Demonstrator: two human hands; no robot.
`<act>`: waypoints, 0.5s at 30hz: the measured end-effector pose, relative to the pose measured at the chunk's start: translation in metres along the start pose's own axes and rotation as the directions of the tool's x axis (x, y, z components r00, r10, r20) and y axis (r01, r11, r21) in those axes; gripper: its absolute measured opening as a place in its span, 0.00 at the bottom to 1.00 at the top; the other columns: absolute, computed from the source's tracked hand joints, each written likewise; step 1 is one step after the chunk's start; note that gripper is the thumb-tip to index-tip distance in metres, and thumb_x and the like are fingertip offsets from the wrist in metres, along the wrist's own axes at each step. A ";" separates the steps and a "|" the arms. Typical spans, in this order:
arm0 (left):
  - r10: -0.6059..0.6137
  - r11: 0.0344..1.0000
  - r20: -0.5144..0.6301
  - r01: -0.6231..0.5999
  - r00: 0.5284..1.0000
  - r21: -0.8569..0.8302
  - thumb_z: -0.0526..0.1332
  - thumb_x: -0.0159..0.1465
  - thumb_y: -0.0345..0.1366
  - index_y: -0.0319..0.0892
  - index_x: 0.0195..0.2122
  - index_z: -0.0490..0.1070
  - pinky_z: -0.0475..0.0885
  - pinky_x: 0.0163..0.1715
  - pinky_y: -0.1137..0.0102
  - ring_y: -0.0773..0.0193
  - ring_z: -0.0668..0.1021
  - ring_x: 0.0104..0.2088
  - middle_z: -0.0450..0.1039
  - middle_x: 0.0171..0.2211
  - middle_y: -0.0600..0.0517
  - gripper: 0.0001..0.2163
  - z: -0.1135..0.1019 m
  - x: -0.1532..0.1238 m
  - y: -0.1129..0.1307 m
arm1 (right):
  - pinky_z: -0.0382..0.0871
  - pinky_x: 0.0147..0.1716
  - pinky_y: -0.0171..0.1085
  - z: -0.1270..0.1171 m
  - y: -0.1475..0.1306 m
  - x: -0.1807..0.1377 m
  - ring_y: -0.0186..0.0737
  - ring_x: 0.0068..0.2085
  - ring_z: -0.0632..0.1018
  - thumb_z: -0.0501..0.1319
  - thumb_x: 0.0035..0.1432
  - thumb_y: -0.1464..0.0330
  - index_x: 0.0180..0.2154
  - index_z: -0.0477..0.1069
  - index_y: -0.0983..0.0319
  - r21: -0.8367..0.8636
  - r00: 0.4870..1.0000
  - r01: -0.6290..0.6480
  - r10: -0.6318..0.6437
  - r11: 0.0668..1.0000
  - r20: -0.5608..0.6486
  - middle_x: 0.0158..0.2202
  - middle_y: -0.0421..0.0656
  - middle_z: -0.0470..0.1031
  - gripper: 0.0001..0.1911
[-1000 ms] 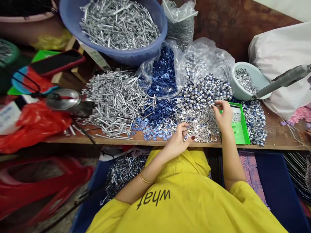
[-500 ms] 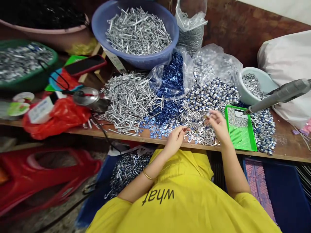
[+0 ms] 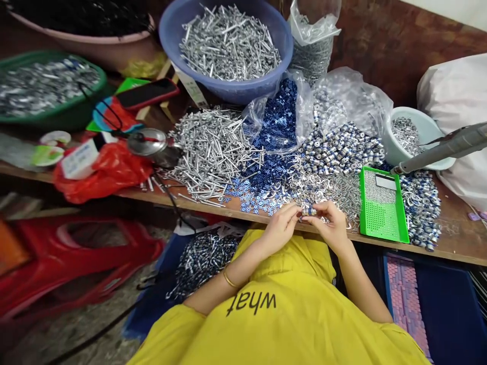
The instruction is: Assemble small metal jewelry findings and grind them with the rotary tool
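While our right hand (image 3: 332, 222) pinches a blue-and-silver cylinder (image 3: 309, 211) in its fingers, our left hand (image 3: 282, 225) is at its other end, though we cannot tell whether those fingers pinch anything; curved metal clips (image 3: 310, 183) lie just beyond our fingers; a green tray (image 3: 388, 223) sits to their right.

A loose, bright yellow short-sleeved T-shirt (image 3: 281, 334) – black lowercase lettering (image 3: 251, 302) across it spells "what", upside down in this view – and a thin, gold-coloured bangle (image 3: 229, 278) around the left forearm (image 3: 248, 261).
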State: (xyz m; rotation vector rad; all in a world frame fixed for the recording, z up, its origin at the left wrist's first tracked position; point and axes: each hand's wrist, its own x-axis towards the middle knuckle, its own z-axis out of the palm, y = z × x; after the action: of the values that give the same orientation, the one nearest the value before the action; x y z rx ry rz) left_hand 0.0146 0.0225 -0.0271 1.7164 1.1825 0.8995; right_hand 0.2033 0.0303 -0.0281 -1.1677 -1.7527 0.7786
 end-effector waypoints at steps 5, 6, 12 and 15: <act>-0.094 0.970 0.044 0.101 0.995 -0.220 0.49 0.72 0.43 0.44 0.47 0.68 0.69 0.49 0.64 0.58 0.75 0.46 0.74 0.45 0.45 0.12 -0.008 -0.025 -0.007 | 0.76 0.40 0.42 0.020 -0.022 -0.010 0.42 0.41 0.79 0.62 0.62 0.71 0.48 0.70 0.54 -0.052 0.970 0.173 -0.161 0.984 0.180 0.41 0.44 0.78 0.12; -0.132 0.961 0.023 0.134 0.991 -0.244 0.50 0.72 0.44 0.43 0.44 0.69 0.69 0.47 0.65 0.58 0.75 0.45 0.74 0.43 0.46 0.13 -0.011 -0.029 -0.010 | 0.76 0.42 0.43 0.026 -0.025 -0.010 0.42 0.43 0.79 0.61 0.63 0.72 0.49 0.70 0.54 -0.045 0.964 0.194 -0.182 0.980 0.196 0.42 0.45 0.78 0.13; -0.465 0.771 -0.169 0.304 0.869 -0.559 0.52 0.68 0.55 0.41 0.37 0.70 0.65 0.31 0.72 0.65 0.69 0.32 0.71 0.35 0.49 0.21 -0.037 -0.049 -0.041 | 0.73 0.40 0.40 0.057 -0.010 0.034 0.40 0.39 0.77 0.60 0.65 0.65 0.47 0.73 0.58 -0.109 0.971 -0.011 0.036 0.994 0.238 0.41 0.45 0.77 0.10; -0.499 0.704 -0.270 0.204 0.823 -0.680 0.55 0.66 0.57 0.41 0.38 0.73 0.63 0.28 0.73 0.68 0.66 0.28 0.68 0.32 0.51 0.22 -0.049 -0.052 -0.050 | 0.69 0.44 0.43 0.074 0.004 0.061 0.43 0.42 0.75 0.58 0.66 0.66 0.39 0.75 0.59 -0.305 0.982 0.041 0.018 0.952 0.190 0.38 0.45 0.77 0.08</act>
State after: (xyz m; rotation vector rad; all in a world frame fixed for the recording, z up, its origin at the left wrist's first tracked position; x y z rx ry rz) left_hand -0.0616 -0.0053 -0.0586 0.7079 1.2513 1.2867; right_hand 0.1269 0.0856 -0.0440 -1.3199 -2.0951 0.6415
